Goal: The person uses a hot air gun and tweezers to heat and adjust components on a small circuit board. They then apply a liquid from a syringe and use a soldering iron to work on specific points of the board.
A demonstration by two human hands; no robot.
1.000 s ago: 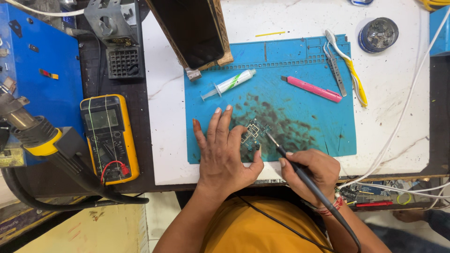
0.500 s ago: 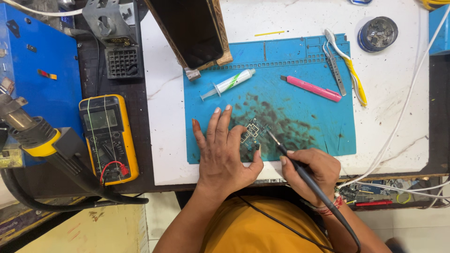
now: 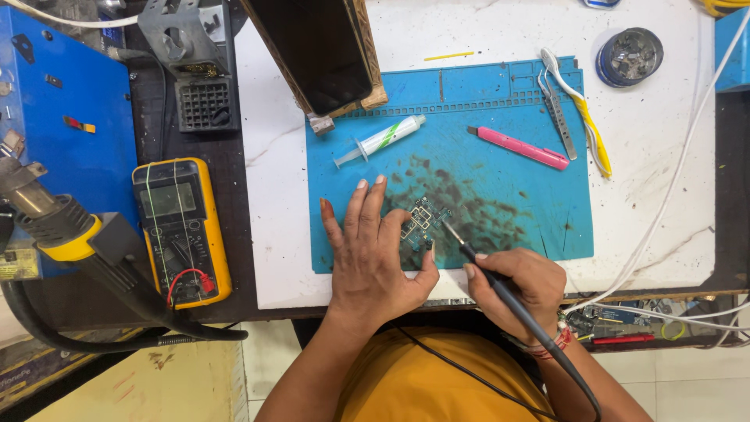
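Small circuit board [image 3: 422, 221] lies on the blue work mat [image 3: 516, 176], in the mat's lower left-centre, among dark stains and close to the mat's near edge. Mat sits on a white tabletop [image 3: 664, 211]; bare white margin runs to the right of the mat and along its left side, crossed on the right by a white cable [image 3: 680, 176]. Open mat surface right of the board, lower right quarter holding only stains. Upper mat is busier: syringe [image 3: 383, 141] upper left, pink pen [image 3: 519, 148] upper centre, tweezers [image 3: 556, 113] and a white-and-yellow tool [image 3: 582, 125] near the top right corner. A dark framed panel [image 3: 324, 51] overlaps the mat's top left corner. Yellow multimeter [image 3: 181, 230] lies well left on the dark bench strip; hot-air handpiece [image 3: 66, 230] further left. Left hand [image 3: 375, 254] lies palm down, fingers extended and spread flat over the mat, fingertips and thumb touching the board's left and lower edges, pinning it. Right hand [image 3: 516, 281] rests at the table's near edge, fingers closed in a pen-style hold around a soldering iron [image 3: 476, 262]; the iron slants up-left, its tip at the board's right edge, cord trailing back towards the person's body.
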